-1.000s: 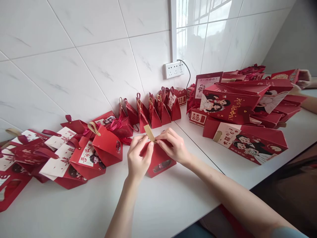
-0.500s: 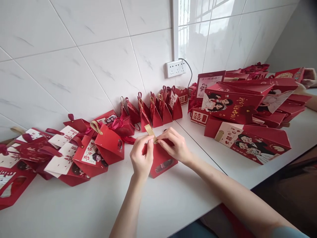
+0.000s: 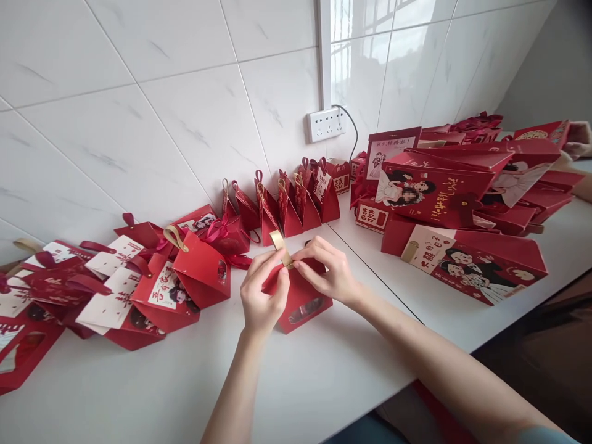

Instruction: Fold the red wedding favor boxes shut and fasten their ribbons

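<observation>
A red gift box (image 3: 300, 302) with a small clear window low on its front stands on the white table before me. From its top rises a gold ribbon (image 3: 279, 242) bent into a loop. My left hand (image 3: 263, 287) is at the left side of this ribbon, thumb and index finger closed near it; the fingertips partly cover the ribbon. On the other side, my right hand (image 3: 326, 268) pinches the ribbon's base at the box top. Its palm hides the box's upper right part.
Finished-looking red and white gift boxes (image 3: 115, 296) crowd the left. Several small pointed red boxes (image 3: 287, 206) line the wall. Red wedding boxes (image 3: 462, 203) pile up on the right, where another person's hand (image 3: 578, 142) shows. A socket strip (image 3: 326, 125) hangs on the tiled wall.
The gold ribbon now curls more into a loop. My left fingertips have lowered and opened slightly at the ribbon. My right hand has barely moved, and the view has shifted a little.
</observation>
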`<action>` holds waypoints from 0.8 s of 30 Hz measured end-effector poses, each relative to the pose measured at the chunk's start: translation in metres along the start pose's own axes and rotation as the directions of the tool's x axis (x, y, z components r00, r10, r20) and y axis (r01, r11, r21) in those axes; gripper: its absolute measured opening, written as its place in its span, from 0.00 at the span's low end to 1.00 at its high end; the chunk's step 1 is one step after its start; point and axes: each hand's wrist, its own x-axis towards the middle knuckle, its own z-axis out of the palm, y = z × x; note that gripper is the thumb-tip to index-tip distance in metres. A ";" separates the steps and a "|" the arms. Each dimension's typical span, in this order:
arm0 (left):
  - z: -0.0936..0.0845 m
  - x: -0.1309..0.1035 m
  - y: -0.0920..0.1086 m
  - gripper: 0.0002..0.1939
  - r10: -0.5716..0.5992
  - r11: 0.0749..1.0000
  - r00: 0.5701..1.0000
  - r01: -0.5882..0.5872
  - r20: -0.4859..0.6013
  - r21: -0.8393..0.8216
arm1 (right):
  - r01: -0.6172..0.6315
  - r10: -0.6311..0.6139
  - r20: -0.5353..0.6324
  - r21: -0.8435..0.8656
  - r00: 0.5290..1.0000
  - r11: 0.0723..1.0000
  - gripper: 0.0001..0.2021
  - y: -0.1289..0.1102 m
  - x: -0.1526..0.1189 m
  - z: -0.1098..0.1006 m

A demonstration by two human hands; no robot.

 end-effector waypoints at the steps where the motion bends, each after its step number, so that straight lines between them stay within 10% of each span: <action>1: 0.000 0.000 0.000 0.17 0.000 1.000 1.000 0.000 0.000 0.001 | -0.007 0.007 0.001 0.008 1.000 1.000 0.05 0.000 0.000 0.000; 24: 0.003 -0.001 0.003 0.15 -0.082 0.996 0.996 0.082 -0.020 0.033 | -0.116 0.116 0.014 -0.010 0.993 0.993 0.07 -0.001 0.003 0.001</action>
